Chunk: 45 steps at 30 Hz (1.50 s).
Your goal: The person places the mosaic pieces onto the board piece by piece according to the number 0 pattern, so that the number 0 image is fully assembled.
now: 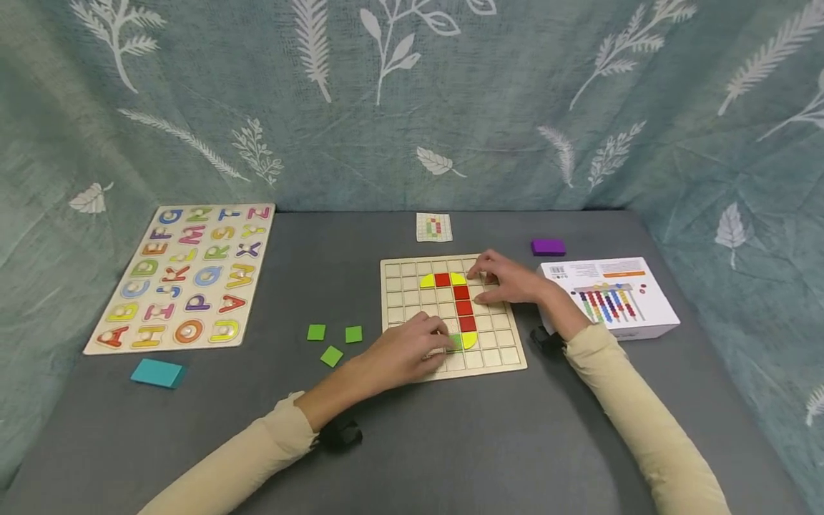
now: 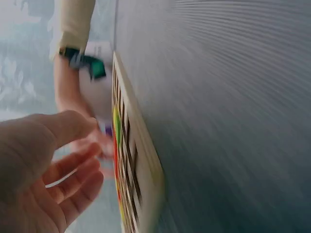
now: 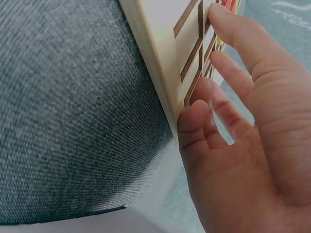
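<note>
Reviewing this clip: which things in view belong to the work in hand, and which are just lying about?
Seemingly in the job:
grid board
red tiles
yellow tiles
green tile on the board
three loose green tiles
pattern card, likely

Apparently lying about:
alphabet board
teal block
purple block
white box
</note>
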Each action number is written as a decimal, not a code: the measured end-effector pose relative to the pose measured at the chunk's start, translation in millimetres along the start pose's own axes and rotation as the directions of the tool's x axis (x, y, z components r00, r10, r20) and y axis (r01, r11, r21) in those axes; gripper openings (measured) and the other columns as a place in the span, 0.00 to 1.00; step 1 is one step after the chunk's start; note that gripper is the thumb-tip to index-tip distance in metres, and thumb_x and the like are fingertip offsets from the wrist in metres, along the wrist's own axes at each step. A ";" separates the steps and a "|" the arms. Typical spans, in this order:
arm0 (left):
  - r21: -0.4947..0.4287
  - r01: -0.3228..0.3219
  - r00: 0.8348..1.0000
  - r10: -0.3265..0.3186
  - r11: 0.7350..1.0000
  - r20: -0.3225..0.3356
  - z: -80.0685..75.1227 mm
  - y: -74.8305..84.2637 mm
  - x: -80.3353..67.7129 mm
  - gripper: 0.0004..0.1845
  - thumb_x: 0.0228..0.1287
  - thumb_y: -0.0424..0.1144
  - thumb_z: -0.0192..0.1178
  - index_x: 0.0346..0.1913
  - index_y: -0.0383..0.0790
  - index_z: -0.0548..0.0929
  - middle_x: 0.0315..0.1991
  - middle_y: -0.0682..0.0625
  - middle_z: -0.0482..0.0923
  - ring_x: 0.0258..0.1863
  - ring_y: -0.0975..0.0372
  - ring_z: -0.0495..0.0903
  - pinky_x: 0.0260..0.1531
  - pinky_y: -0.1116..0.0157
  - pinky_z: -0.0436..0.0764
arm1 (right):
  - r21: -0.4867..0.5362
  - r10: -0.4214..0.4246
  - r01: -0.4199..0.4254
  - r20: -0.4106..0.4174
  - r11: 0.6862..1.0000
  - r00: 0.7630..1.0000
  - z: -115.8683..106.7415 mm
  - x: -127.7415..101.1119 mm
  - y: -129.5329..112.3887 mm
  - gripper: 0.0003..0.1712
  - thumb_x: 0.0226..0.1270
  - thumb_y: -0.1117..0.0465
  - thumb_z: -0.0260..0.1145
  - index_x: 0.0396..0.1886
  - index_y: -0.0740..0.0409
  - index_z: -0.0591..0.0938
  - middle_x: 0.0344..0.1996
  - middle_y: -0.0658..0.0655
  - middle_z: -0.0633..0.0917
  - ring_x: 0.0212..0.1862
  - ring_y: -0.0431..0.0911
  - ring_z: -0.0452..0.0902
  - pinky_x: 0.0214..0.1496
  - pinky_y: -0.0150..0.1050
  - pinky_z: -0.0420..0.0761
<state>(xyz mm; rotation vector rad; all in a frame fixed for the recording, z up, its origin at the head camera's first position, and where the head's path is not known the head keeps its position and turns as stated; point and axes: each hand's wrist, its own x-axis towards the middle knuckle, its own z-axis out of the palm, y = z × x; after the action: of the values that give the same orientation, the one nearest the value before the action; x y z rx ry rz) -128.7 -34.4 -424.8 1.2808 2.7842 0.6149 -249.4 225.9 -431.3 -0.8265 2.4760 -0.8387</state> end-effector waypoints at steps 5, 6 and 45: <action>-0.110 0.098 0.990 -0.108 0.989 -0.090 -21.4 -33.2 -42.1 0.10 0.64 0.38 0.64 0.47 0.45 0.87 0.44 0.53 0.81 0.45 0.61 0.77 0.41 0.63 0.79 | 0.003 0.011 -0.011 -0.005 1.000 1.000 -1.2 -5.0 4.4 0.25 0.62 0.57 0.70 0.58 0.57 0.78 0.56 0.59 0.69 0.52 0.51 0.71 0.56 0.48 0.72; -0.125 0.121 0.985 -0.135 0.985 -0.108 -26.2 -40.5 -51.3 0.10 0.64 0.37 0.64 0.47 0.44 0.87 0.44 0.52 0.81 0.44 0.61 0.78 0.42 0.62 0.79 | 0.004 0.013 -0.013 -0.008 1.000 1.000 -1.3 -5.7 5.0 0.24 0.62 0.57 0.70 0.57 0.57 0.78 0.56 0.59 0.70 0.52 0.51 0.71 0.56 0.48 0.72; -0.275 0.346 0.927 -0.372 0.897 -0.048 -25.0 -53.0 -148.0 0.11 0.62 0.34 0.65 0.47 0.46 0.85 0.44 0.55 0.79 0.34 0.76 0.72 0.32 0.72 0.76 | 0.012 -0.006 0.006 -0.008 1.000 1.000 0.0 -0.5 3.6 0.23 0.61 0.59 0.71 0.56 0.58 0.79 0.55 0.59 0.70 0.50 0.51 0.71 0.56 0.46 0.72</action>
<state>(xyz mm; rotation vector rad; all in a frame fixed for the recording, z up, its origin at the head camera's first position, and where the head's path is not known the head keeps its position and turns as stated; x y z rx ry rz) -73.4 -182.6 -442.4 0.6784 2.7838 0.9963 -250.5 228.6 -433.5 -0.8285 2.4741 -0.8601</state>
